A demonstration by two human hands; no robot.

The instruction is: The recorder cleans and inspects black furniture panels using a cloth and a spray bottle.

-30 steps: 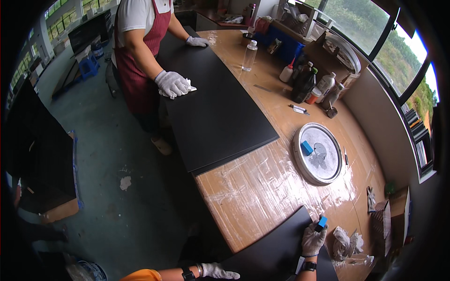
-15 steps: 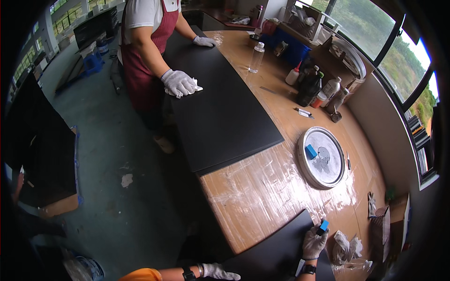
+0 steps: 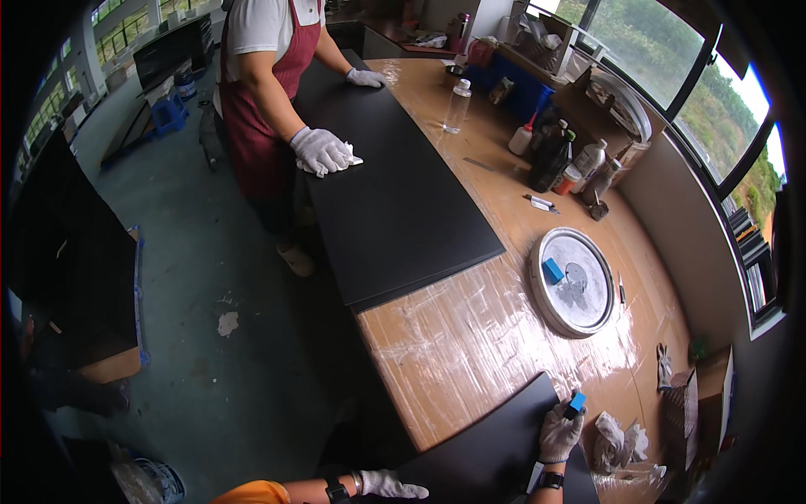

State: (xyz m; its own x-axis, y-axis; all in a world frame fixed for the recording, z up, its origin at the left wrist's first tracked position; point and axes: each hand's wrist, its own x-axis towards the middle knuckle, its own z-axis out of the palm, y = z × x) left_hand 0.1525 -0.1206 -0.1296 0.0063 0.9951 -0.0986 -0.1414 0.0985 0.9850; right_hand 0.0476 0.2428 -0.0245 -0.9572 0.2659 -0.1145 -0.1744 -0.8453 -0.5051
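Near black panel (image 3: 495, 441) fills the bottom of the frame, right of centre, lying over the close end of the table and partly cut off by the lower edge. Broadest of all is the table (image 3: 437, 353), brown and covered in glossy clear film, which runs from the bottom right up to the top centre. At the upper left of centre stands a co-worker (image 3: 273, 92) in a dark red apron, both gloved hands on a far black panel (image 3: 403, 193), one of them pressing a white cloth (image 3: 355, 158) to it. A blue bin (image 3: 514, 82) sits at the upper right of centre. Right of centre is a round pale tub (image 3: 598, 307). The person's left hand (image 3: 390, 485), gloved, is at the bottom centre by the near panel's left part, its fingers stretched out and grasping nothing; whether it presses down cannot be told. The right hand (image 3: 560, 433), also gloved, is at the lower right over that panel, its fingers closed around a blue block (image 3: 575, 406). Crumpled cloth (image 3: 617, 441) lies just to its right. Another blue block (image 3: 552, 270) rests on the tub.
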